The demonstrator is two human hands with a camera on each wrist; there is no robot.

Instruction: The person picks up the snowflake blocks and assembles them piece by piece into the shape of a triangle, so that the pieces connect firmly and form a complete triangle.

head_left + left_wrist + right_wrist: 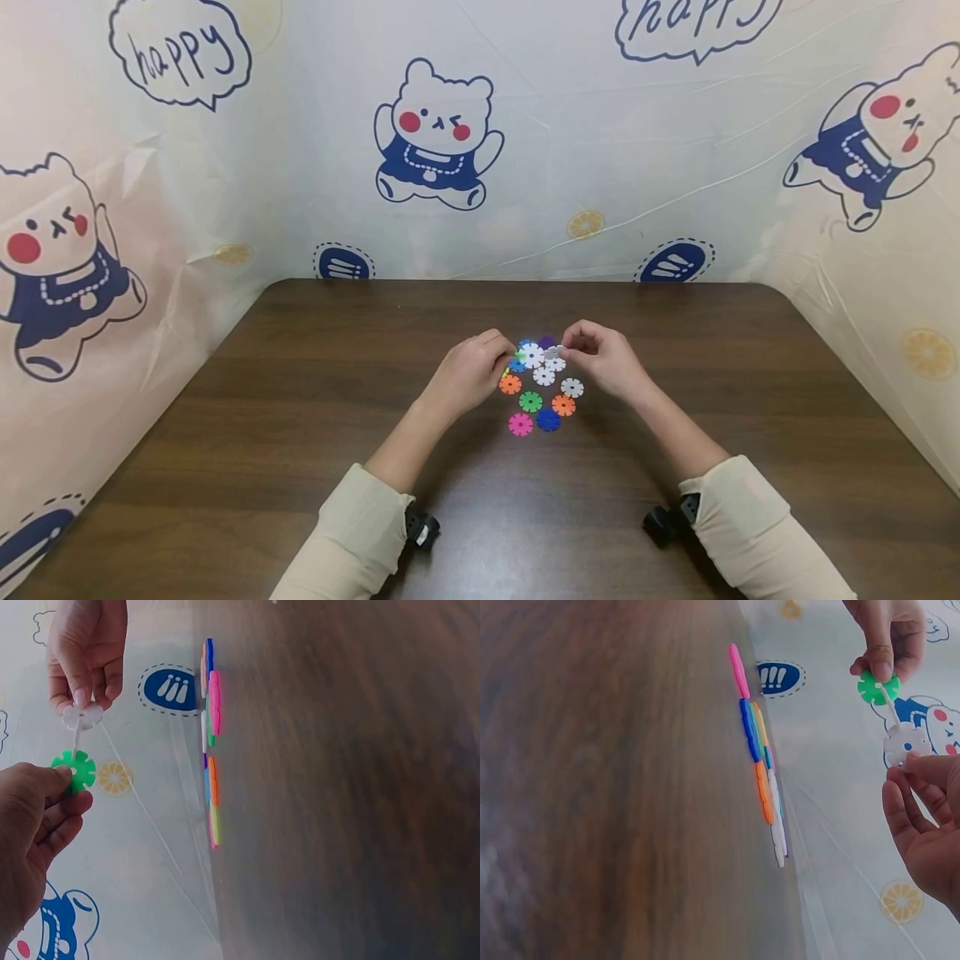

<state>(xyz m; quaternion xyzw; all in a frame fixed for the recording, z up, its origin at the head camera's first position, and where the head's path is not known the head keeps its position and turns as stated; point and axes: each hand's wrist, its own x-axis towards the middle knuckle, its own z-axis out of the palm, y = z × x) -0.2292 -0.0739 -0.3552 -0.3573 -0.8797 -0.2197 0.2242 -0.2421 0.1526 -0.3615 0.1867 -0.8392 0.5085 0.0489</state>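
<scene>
My left hand [468, 373] pinches a green notched plastic disc [84, 771] between thumb and fingers. A white notched disc [907, 741] is pinched by my right hand [611, 362]. Between these two sits another white disc [532, 356], seen edge-on in both wrist views; it appears to touch both, like a link set at right angles. Both hands hold the pieces above the table. Beneath lie loose flat discs, among them an orange disc [510, 383], a green disc [530, 402], a pink disc [521, 424] and a dark blue disc [548, 419].
A brown wooden table [285, 467] fills the lower view. Behind it hangs a pale sheet [555, 167] printed with bears. More loose discs lie near the hands, including a white disc [572, 387] and another orange disc [563, 406].
</scene>
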